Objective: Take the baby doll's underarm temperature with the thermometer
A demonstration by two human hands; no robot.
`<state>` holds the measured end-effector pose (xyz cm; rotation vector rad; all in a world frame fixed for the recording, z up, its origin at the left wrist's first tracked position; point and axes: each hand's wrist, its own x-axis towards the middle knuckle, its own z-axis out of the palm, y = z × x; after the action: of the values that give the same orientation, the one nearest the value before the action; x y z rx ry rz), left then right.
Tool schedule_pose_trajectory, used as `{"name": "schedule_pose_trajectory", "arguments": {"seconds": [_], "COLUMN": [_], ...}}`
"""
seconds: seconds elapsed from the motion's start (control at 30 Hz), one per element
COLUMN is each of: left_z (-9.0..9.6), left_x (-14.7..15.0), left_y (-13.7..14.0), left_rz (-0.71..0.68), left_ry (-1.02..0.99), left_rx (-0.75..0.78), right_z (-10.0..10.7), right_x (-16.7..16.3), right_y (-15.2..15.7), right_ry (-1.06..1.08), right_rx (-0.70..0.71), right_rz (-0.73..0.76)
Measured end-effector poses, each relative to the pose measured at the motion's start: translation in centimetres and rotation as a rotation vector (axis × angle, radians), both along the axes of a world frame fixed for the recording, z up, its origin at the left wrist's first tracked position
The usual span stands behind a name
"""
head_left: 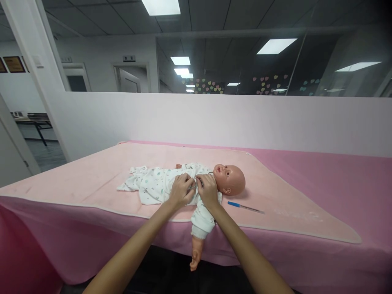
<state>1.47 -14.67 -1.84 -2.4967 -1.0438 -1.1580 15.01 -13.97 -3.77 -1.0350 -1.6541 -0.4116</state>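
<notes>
A baby doll [231, 179] lies on its back across the mat, head to the right. It wears a white printed baby outfit [153, 185] with small green and dark figures. At its chest, my left hand [183, 188] is closed, its fingertips pinching the cloth. Close beside it, my right hand [208, 190] also pinches the outfit, just below the doll's neck. The exact bit of cloth between my fingers is partly hidden. One sleeved doll arm [197, 247] hangs over the near edge of the table.
A slim pen-like stick [245, 207] with a blue end lies right of the doll's head. Under the doll spreads a peach mat [101, 163] with a pale border, over a pink table cover [346, 188]. Behind stands a white low wall [196, 118] with glass above.
</notes>
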Motion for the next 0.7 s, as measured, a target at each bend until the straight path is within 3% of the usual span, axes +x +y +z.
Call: {"name": "schedule_pose_trajectory", "arguments": {"seconds": [0.47,0.7], "left_z": [-0.18,-0.22], "left_x": [-0.12,-0.91], "left_y": [-0.28,-0.23], "left_rz": [0.119,0.097], "left_ry": [-0.053,-0.061], "left_rx": [0.061,0.048], "right_z": [-0.11,-0.29], "right_x": [0.13,0.16], "right_y": [0.12,0.31], "right_ry": [0.063,0.069], "right_rx": [0.002,0.009], "right_rz": [-0.022,-0.008]}}
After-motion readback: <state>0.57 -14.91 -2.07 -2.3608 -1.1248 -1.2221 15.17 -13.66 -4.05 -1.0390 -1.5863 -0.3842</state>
